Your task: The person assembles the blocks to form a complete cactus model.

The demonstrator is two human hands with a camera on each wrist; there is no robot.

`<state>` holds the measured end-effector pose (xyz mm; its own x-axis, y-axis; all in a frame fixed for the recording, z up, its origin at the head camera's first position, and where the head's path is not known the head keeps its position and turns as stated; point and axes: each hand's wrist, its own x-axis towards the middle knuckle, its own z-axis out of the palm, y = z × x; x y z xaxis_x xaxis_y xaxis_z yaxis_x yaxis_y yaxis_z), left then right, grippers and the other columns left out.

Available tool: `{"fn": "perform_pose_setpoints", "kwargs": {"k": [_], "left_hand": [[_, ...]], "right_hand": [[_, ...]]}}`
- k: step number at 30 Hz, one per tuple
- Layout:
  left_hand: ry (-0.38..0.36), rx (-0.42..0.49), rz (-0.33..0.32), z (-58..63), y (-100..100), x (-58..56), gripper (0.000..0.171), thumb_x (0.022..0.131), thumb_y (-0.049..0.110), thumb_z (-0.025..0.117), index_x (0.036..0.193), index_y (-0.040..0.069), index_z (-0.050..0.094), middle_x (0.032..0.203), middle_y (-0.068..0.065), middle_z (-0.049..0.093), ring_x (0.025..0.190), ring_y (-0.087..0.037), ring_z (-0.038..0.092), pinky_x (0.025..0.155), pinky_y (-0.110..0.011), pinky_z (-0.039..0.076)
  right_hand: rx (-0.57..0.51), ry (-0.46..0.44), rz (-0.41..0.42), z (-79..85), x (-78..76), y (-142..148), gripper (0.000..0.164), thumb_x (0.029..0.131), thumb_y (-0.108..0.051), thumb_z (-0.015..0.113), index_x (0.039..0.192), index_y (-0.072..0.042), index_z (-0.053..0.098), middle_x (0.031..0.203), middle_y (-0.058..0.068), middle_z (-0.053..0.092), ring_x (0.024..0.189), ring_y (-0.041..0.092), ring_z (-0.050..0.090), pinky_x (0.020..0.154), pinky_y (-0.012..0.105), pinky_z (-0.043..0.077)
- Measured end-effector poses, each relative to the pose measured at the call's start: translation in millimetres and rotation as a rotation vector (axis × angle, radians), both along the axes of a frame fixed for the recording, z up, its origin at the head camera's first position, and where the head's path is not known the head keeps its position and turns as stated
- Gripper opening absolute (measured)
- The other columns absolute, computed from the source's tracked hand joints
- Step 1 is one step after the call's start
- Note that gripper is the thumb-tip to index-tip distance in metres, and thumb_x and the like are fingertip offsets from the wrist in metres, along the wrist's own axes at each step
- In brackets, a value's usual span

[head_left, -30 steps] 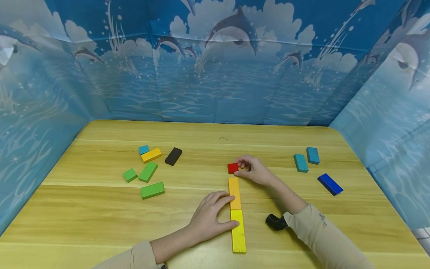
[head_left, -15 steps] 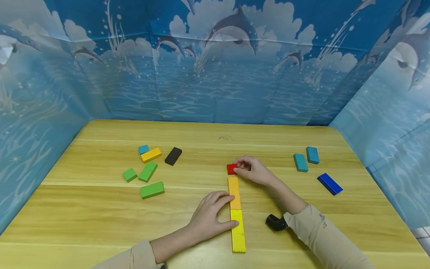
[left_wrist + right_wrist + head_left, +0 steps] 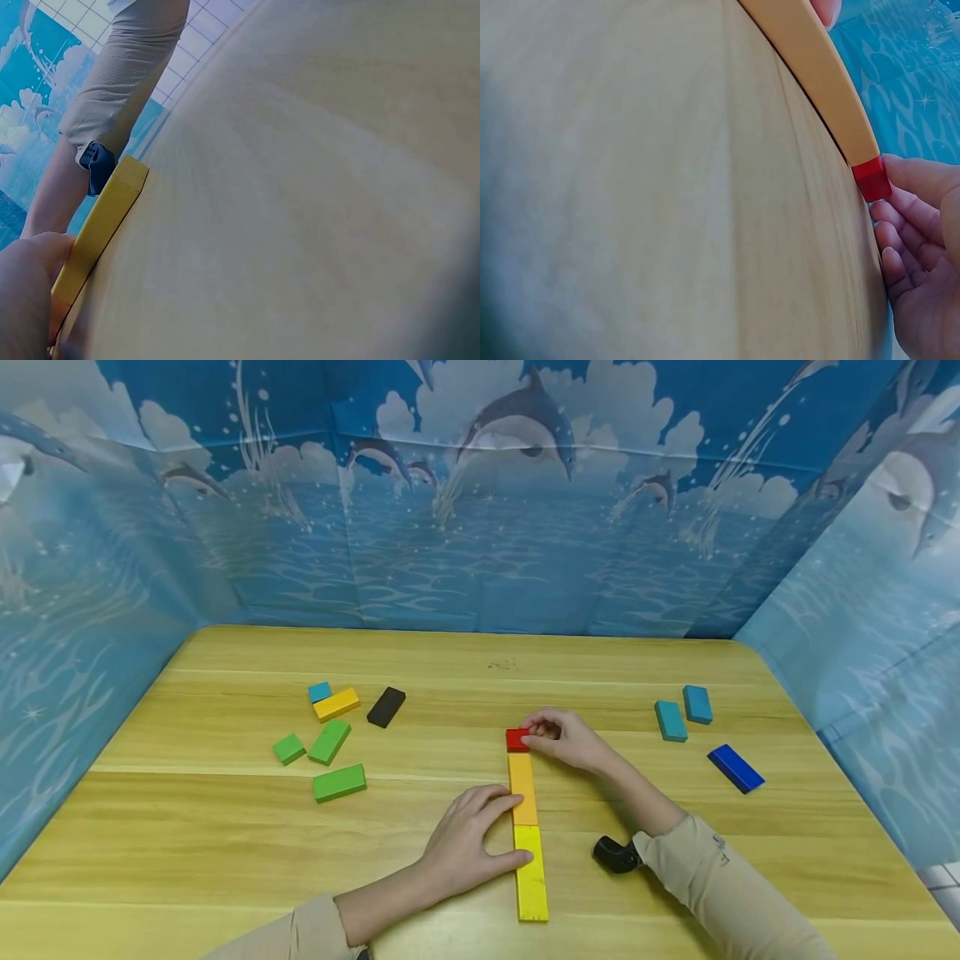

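Note:
An orange block (image 3: 522, 789) and a yellow block (image 3: 531, 877) lie end to end in a line running away from me. My left hand (image 3: 472, 839) rests beside them, its thumb on the yellow block and its index finger on the orange one. At the far end of the line, a small red block (image 3: 516, 741) is pinched between the thumb and fingers of my right hand (image 3: 566, 742). The right wrist view shows this red block (image 3: 872, 178) up against the end of the orange block (image 3: 825, 75).
Left on the wooden table (image 3: 225, 852) lie several green blocks (image 3: 340, 783), an orange-yellow block (image 3: 337, 704), a small blue block (image 3: 318, 692) and a black block (image 3: 386, 707). Two teal blocks (image 3: 671, 721) and a dark blue block (image 3: 736, 768) lie right. A dolphin-print curtain (image 3: 480, 568) encloses the table.
My right hand has drawn the red block slightly toward me, closing the gap to the orange block. The left hand has stayed in place.

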<state>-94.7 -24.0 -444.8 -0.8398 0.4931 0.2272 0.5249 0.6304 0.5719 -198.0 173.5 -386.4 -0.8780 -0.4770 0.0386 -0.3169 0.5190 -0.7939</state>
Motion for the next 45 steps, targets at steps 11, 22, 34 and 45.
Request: {"fn": "perform_pose_setpoints", "kwargs": {"k": [11, 22, 34, 45], "left_hand": [[-0.007, 0.008, 0.0, 1.5, -0.5, 0.2, 0.062, 0.079, 0.054, 0.061, 0.131, 0.022, 0.049, 0.131, 0.003, 0.045, 0.122, -0.015, 0.038, 0.099, -0.04, 0.033], [-0.01, 0.007, -0.003, 1.6, -0.4, 1.0, 0.062, 0.08, 0.055, 0.06, 0.131, 0.022, 0.049, 0.131, 0.003, 0.045, 0.122, -0.015, 0.037, 0.099, -0.04, 0.033], [-0.009, 0.007, -0.002, 1.0, -0.2, 1.0, 0.062, 0.08, 0.055, 0.06, 0.131, 0.022, 0.049, 0.131, 0.003, 0.045, 0.122, -0.015, 0.038, 0.099, -0.04, 0.034], [0.004, -0.003, 0.004, 0.6, 0.0, 0.7, 0.061, 0.079, 0.054, 0.061, 0.13, 0.022, 0.05, 0.13, 0.003, 0.045, 0.121, -0.015, 0.038, 0.099, -0.04, 0.034]], "right_hand": [[-0.014, -0.023, 0.022, 0.0, -1.4, 1.0, 0.021, 0.085, -0.003, 0.062, 0.102, 0.009, 0.06, 0.086, 0.014, 0.057, 0.074, 0.023, 0.048, 0.063, 0.025, 0.04], [-0.014, -0.022, 0.037, -3.1, -3.0, 3.4, 0.019, 0.084, -0.003, 0.063, 0.099, 0.007, 0.061, 0.085, 0.014, 0.057, 0.074, 0.023, 0.049, 0.063, 0.024, 0.041], [0.005, -0.034, 0.051, 0.1, -2.1, 3.2, 0.02, 0.084, -0.004, 0.063, 0.1, 0.008, 0.061, 0.087, 0.013, 0.058, 0.076, 0.022, 0.049, 0.065, 0.024, 0.041], [0.031, -0.018, 0.055, 1.5, -0.1, 2.9, 0.019, 0.084, -0.003, 0.063, 0.1, 0.007, 0.061, 0.086, 0.011, 0.057, 0.077, 0.022, 0.048, 0.067, 0.024, 0.04]]}}
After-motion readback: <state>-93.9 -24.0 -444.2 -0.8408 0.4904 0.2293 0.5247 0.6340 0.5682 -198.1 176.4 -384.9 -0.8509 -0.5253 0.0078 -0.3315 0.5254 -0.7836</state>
